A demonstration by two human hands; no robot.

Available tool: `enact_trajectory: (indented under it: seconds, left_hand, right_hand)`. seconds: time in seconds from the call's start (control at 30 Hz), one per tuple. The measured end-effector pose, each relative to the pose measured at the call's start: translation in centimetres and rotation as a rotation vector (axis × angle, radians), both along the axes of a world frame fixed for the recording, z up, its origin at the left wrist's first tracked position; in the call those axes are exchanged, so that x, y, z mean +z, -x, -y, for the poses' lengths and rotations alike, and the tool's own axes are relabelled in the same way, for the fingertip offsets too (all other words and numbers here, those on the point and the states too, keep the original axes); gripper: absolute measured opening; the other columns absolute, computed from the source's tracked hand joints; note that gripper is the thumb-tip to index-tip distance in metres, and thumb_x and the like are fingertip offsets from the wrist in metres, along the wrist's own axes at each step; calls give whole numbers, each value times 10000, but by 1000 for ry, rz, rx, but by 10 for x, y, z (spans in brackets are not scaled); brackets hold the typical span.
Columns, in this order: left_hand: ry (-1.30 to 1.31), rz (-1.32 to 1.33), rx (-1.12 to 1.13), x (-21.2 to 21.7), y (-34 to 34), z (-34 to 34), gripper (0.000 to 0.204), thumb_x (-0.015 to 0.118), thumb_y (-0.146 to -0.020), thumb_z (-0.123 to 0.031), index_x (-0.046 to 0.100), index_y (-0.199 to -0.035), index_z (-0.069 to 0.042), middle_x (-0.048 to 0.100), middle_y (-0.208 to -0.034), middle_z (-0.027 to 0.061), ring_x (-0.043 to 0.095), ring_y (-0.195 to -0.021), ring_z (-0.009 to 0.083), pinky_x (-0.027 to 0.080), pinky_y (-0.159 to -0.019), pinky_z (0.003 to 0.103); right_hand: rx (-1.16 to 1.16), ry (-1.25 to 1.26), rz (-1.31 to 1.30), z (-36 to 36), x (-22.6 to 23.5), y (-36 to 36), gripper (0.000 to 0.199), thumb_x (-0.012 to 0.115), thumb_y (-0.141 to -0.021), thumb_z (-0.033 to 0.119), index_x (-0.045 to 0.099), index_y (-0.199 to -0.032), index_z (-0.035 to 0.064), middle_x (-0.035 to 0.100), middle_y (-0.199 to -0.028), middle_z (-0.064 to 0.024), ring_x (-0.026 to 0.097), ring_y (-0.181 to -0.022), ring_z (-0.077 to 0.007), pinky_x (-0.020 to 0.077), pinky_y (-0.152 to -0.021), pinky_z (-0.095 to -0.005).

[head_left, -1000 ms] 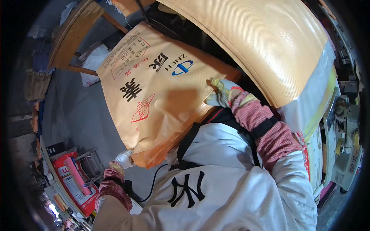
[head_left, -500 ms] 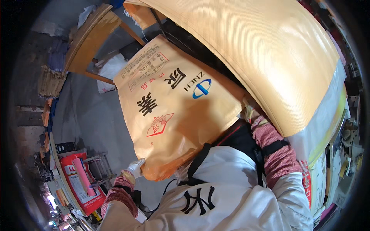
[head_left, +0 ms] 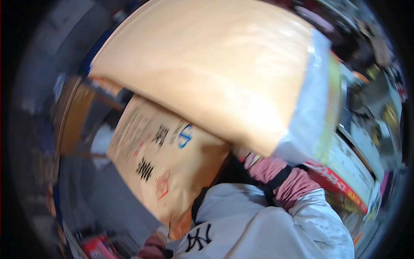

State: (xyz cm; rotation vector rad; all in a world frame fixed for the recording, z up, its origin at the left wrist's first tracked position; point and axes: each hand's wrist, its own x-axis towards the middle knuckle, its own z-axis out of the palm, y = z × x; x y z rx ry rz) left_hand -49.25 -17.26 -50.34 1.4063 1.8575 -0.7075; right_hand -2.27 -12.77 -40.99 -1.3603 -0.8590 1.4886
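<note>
A tan woven sack (head_left: 172, 172) with dark printed characters and a blue emblem hangs flat in front of me, at a slant. My left hand (head_left: 162, 233), in a pale glove, is closed on its orange lower left corner, though motion blurs the fingers. At the opposite edge of the sack is my right hand (head_left: 244, 154), under the rim of a large stack of tan sheeting (head_left: 207, 69). That rim hides most of its fingers, so its grip does not show. Both forearms wear red-and-white checked sleeves with black bands.
White and yellow-edged layers (head_left: 308, 112) form the right end of the stack. Behind them on the right stands a red-and-white carton (head_left: 340, 181). A wooden frame (head_left: 75, 116) is at the left, and a red container (head_left: 98, 248) lies low on the left.
The view has swung, so the stack now fills the top middle and the sack appears lower and further left. Both hands stay at the same edges of the sack.
</note>
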Motion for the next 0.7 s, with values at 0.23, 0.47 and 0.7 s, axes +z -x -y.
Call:
enact_trajectory:
  seconds: [0.23,0.47,0.7]
  left_hand:
    - [-619,255,-586,109,-105,-171,381,486,-852,-379,550,-801,-7,555,-703,238,539,-656,417,416,-579,469]
    - [-977,1223,-1027,298,-479,-160,163,548,-792,-109,605,-895,4,611,-866,158,591,-776,286,464,-690,332]
    - [-1136,632,-1496,253,-712,-97,257,486,-772,-125,577,-991,-27,572,-966,164,583,-913,325,468,-792,402]
  right_hand:
    - [551,-306,535,80,92,-24,261,563,-808,243,601,-1050,152,627,-989,-70,593,-917,-213,450,-788,-316]
    - [-594,-55,882,126,162,-120,400,595,-755,275,537,-1067,30,562,-959,-183,543,-857,-322,405,-806,-427]
    - [-245,-313,1387,138,127,-81,372,608,-722,272,576,-1039,81,550,-1064,-147,459,-1087,-343,320,-964,-410]
